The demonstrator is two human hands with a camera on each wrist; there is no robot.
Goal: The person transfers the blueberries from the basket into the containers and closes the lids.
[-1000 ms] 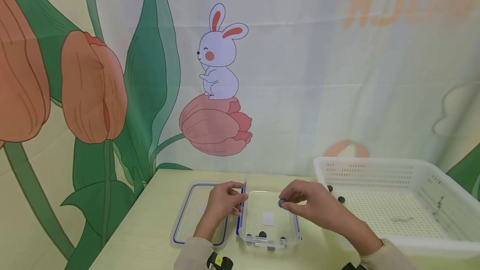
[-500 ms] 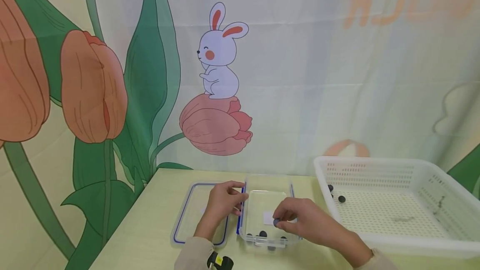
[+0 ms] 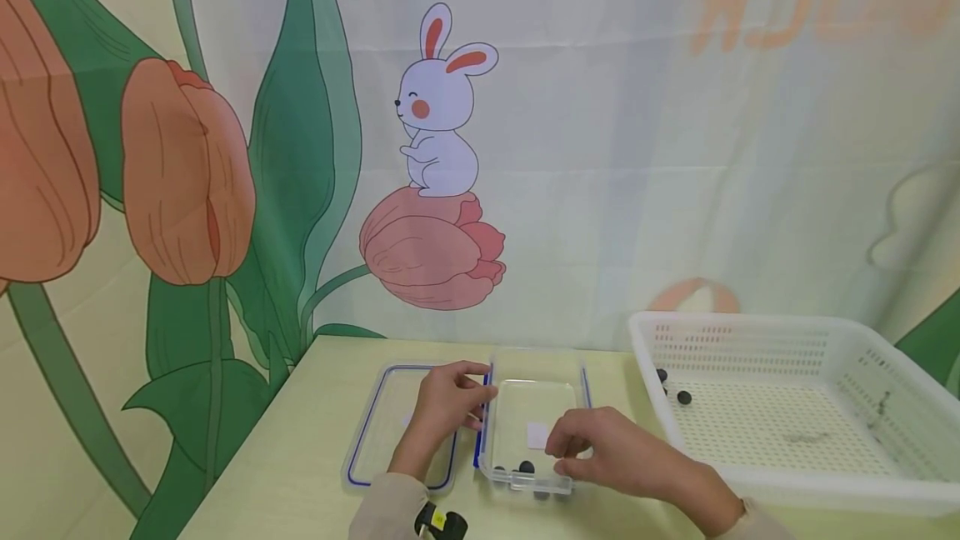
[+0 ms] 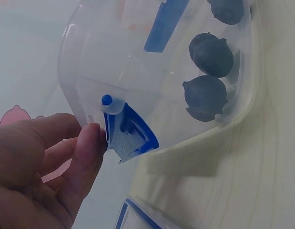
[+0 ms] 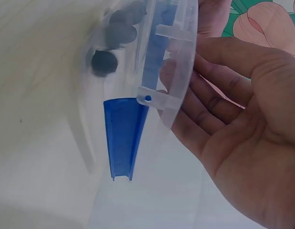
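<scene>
A clear plastic food box with blue clips stands on the table, its lid off. Thumb and fingers of my left hand pinch its left rim, beside a hanging blue clip. Several dark blueberries lie at the box's near end. My right hand is over the right near corner, fingers loosely bent. In the right wrist view nothing shows between those fingers, which overlap the box wall.
The clear lid with a blue seal lies left of the box, partly behind my left forearm. A white perforated basket stands at the right, a few blueberries at its left side. A printed curtain hangs behind.
My right hand has moved down and slightly left into the box's near end, and the blueberry it pinched no longer shows in its fingers. My left hand keeps its place on the rim.
</scene>
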